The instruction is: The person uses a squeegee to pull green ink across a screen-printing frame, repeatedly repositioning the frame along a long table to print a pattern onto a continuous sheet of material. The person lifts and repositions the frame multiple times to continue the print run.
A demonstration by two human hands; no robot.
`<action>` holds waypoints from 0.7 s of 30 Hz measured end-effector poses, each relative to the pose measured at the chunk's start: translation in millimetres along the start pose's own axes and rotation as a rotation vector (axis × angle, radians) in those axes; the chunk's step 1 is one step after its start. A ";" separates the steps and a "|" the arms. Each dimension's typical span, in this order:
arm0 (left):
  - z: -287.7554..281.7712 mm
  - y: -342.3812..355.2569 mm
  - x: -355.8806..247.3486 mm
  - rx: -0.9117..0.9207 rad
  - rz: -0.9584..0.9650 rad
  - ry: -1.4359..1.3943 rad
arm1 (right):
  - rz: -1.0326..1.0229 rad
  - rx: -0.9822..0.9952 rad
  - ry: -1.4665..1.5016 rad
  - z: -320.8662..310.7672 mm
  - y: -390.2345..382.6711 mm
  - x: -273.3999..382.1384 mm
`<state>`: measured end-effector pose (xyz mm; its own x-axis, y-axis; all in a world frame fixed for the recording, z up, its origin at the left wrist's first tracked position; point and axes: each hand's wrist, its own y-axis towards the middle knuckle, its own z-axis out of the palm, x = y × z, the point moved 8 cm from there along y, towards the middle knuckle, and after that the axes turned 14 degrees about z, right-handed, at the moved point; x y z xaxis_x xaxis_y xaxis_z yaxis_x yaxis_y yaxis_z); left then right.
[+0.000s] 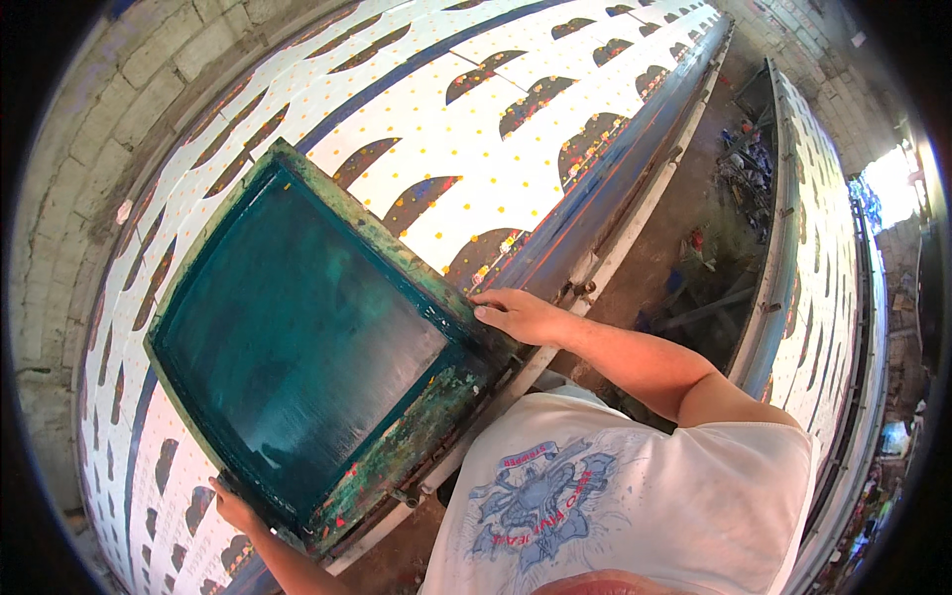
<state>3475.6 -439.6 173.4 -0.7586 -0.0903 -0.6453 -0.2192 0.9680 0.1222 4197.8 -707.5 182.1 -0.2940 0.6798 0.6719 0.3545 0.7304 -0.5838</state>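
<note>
A large screen-printing frame (pixel 297 327) lies tilted across the long table in front of me. Dark green ink coats its mesh and streaks its worn, paint-stained borders. My left hand (pixel 236 508) grips the frame's lower left edge, its fingers partly hidden. At the right edge my right hand (pixel 518 315) holds on near the near corner, thumb on top and fingers out of sight. Under the frame spreads white printed fabric (pixel 476 208) with yellow dots and rows of dark half-round shapes.
A pale metal rail (pixel 645 213) with small stops runs along the table's near edge. To the right, past a floor gap holding a dark heap of scraps (pixel 746 164), stands a second long table of similar printed fabric (pixel 818 228). A block wall (pixel 149 69) borders the far left.
</note>
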 end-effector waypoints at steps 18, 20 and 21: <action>1.1 7.4 41.0 0.000 -0.104 -0.233 | 0.104 -0.065 0.758 14.3 -26.8 -3.2; 3.2 4.3 30.0 -0.051 -0.142 -0.292 | 0.100 -0.043 0.675 -0.1 -41.5 17.7; 3.6 3.5 22.0 -0.070 -0.200 -0.333 | 0.096 -0.033 0.636 -7.0 -45.6 23.0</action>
<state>3460.4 -437.4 156.9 -0.4584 -0.1836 -0.8696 -0.3927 0.9196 0.0128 4181.1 -725.6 227.4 0.3209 0.5621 0.7623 0.3833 0.6589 -0.6472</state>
